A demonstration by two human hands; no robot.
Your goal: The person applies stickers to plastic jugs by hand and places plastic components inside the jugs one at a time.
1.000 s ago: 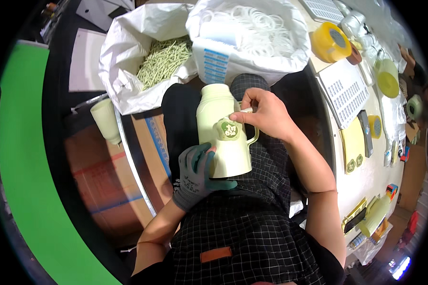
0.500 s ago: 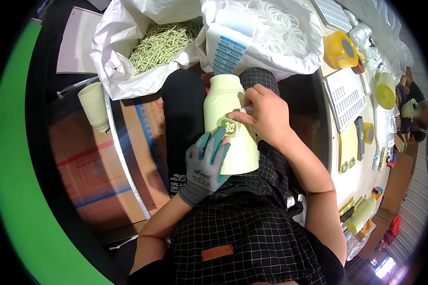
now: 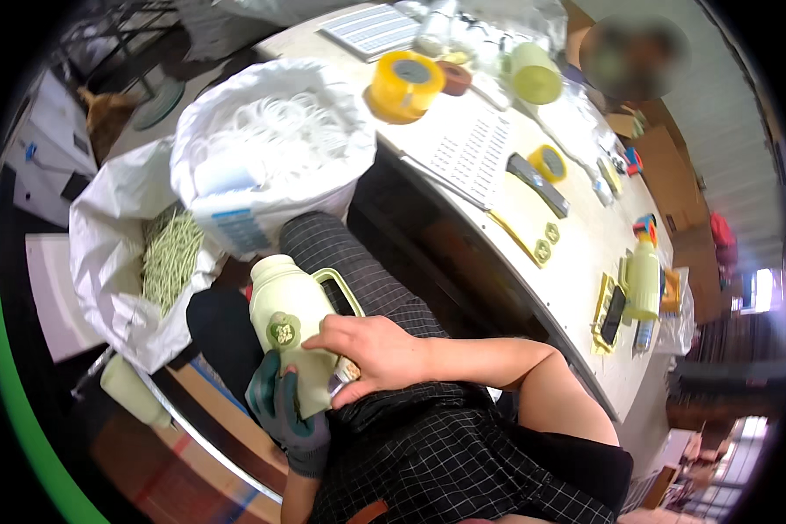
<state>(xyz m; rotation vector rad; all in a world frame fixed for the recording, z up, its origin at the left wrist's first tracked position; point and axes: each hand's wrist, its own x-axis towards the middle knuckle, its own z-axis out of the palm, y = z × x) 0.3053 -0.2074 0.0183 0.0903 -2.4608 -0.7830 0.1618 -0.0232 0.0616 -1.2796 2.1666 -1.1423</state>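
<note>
Gripping the upright pale jug [image 3: 290,336] from below, the gloved left hand [image 3: 286,417] is steadying it while the bare right hand [image 3: 368,348] is clasping its side.

Pale green plastic jug [image 3: 290,336] on the lap, centre near. Gloved left hand [image 3: 286,415] under its near end; bare right hand [image 3: 371,354] on its right side. Two white sacks far left: ring-filled sack [image 3: 266,153] right of strip-filled sack [image 3: 140,253]. Long pale surface [image 3: 576,262] right; yellow tape roll [image 3: 406,83] at its far end.
</note>
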